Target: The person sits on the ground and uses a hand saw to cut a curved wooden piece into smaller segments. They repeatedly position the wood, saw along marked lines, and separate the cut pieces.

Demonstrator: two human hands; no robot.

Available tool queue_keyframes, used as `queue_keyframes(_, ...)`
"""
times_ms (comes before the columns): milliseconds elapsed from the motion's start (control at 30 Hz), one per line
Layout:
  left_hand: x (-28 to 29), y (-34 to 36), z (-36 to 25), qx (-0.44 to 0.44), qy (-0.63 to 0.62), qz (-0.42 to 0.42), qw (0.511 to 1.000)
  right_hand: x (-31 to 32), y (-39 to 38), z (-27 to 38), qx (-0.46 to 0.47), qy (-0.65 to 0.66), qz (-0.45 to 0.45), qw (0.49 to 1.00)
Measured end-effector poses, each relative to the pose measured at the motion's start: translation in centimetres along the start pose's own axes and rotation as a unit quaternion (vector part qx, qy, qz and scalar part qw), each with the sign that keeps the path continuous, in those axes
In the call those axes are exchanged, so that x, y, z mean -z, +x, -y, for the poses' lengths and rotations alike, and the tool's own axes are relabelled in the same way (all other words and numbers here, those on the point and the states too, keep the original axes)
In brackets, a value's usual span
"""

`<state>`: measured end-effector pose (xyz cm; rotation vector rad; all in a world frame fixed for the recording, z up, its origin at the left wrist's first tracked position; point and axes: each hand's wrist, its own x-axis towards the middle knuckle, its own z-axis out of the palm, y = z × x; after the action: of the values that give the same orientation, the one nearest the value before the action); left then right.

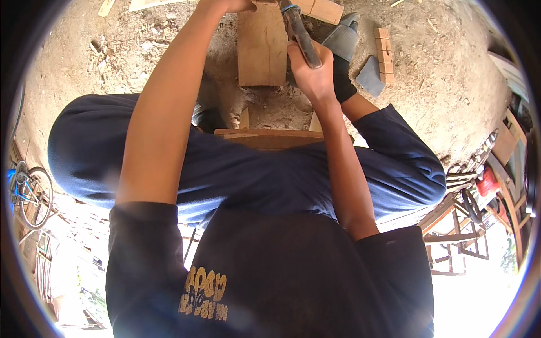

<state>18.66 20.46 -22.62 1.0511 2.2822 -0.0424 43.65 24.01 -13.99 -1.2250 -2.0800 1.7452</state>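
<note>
My right hand (pixel 313 72) is closed around a dark, worn tool handle (pixel 301 38) with a blue band near the frame's top edge. The tool's far end lies outside the picture, so its kind is hidden. Below and between my hands, a thick light-brown wooden block (pixel 262 53) rests on the dirt ground. My left hand (pixel 234 5) reaches over the block's far end. Its fingers are mostly cut off by the top edge, and what they touch cannot be made out.
More wood pieces (pixel 324 9) lie beyond the block. On the right are a row of small notched blocks (pixel 384 55) and a grey flat piece (pixel 371 75), near my grey shoe (pixel 342 38). I sit on a wooden seat (pixel 270 138). Wood chips (pixel 152 45) litter the ground.
</note>
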Motion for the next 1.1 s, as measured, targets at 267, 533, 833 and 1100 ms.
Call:
queue_keyframes(267,0.1,-0.3,0.1,0.012,0.02,0.012,1.0,0.5,-4.2,-1.6,0.009,0.012,-0.02,1.0)
queue_keyframes(533,-0.3,0.0,0.6,0.014,0.016,0.026,0.999,0.2,-3.4,-1.4,0.036,-0.007,-0.012,0.999)
queue_keyframes(833,-0.1,0.5,0.3,0.01,0.021,0.01,1.0,-0.2,-1.1,-0.2,0.037,-0.011,-0.005,0.999)
queue_keyframes(1100,-0.6,0.3,0.8,0.002,0.013,0.003,1.0,0.1,-3.5,-2.3,0.038,-0.012,-0.011,0.999)
